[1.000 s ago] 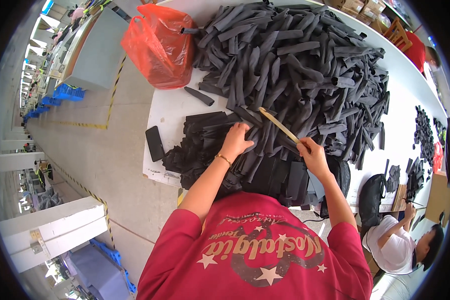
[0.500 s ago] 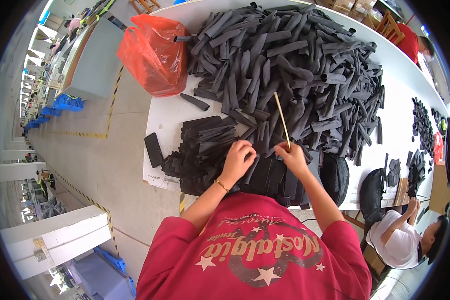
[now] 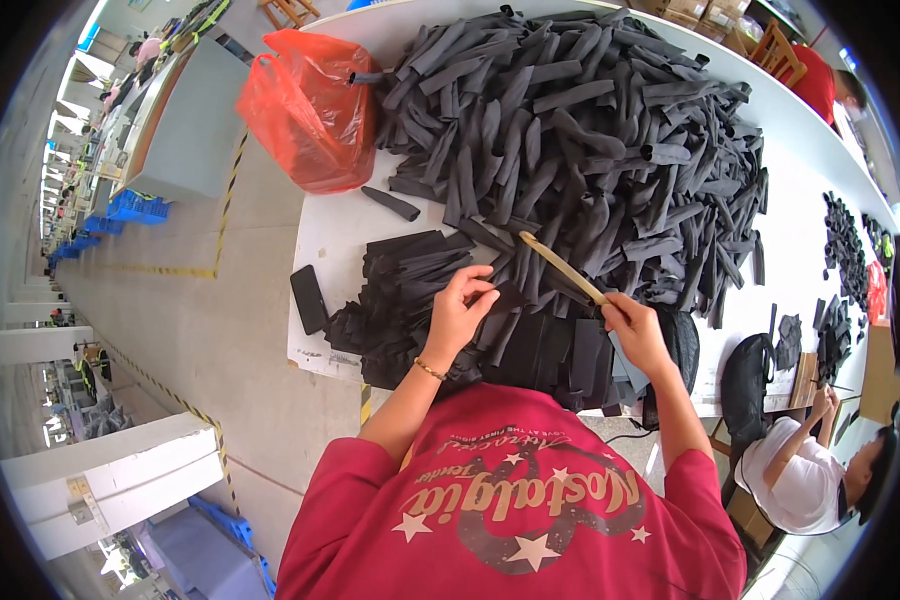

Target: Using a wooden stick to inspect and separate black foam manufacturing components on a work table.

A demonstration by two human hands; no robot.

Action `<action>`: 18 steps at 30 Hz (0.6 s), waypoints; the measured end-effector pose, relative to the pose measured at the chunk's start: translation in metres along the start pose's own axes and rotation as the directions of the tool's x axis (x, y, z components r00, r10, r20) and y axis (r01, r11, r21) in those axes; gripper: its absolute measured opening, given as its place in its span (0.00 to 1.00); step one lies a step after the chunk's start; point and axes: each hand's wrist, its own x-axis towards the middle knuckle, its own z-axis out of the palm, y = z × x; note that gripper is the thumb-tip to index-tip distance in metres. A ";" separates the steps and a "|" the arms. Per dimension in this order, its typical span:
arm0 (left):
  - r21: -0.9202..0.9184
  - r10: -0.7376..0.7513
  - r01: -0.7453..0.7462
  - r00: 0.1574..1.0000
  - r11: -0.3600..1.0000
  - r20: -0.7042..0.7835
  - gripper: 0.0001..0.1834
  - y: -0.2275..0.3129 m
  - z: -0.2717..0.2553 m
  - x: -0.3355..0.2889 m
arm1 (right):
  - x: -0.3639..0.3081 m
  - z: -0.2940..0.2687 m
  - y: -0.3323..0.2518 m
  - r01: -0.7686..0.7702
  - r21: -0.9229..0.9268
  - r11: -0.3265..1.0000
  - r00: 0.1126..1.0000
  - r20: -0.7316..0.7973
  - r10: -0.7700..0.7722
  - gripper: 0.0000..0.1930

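Note:
My right hand (image 3: 637, 328) grips one end of a thin, flat, pale wooden stick (image 3: 562, 264), which slants up and left over the dark fabric. My left hand (image 3: 460, 312) is curled at the right side of a stack of flattened black fabric pieces (image 3: 402, 300), thumb and fingers bent toward each other. Whatever lies between those fingers blends into the dark cloth. Beyond both hands spreads a large heap of dark grey fabric tubes (image 3: 570, 140). More black fabric pieces (image 3: 540, 355) lie close against my body, between my forearms.
A red plastic bag (image 3: 315, 115) stands at the table's far left corner. A black phone (image 3: 308, 299) lies at the left edge of the white table (image 3: 330, 235). Black bags (image 3: 745, 390) hang at the right, near a seated co-worker (image 3: 800, 475).
My right hand has moved right and nearer, and the stick has swung from nearly upright to a leftward slant. My left hand has shifted slightly left and away from the right hand.

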 end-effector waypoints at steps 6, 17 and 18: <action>-0.003 0.274 -0.277 0.951 0.961 -0.142 0.18 0.044 -0.006 0.004 | -0.022 -0.030 -0.026 -0.094 0.103 0.990 0.989 0.120 0.081 0.11; 0.388 0.688 -0.647 0.724 0.656 0.045 0.17 0.056 0.015 -0.019 | 0.019 0.079 -0.053 -0.292 0.647 0.705 0.954 0.248 0.168 0.15; 0.441 0.707 -0.636 0.707 0.634 0.003 0.17 0.058 0.014 -0.026 | 0.021 0.083 -0.058 -0.247 0.691 0.679 0.969 0.184 0.165 0.12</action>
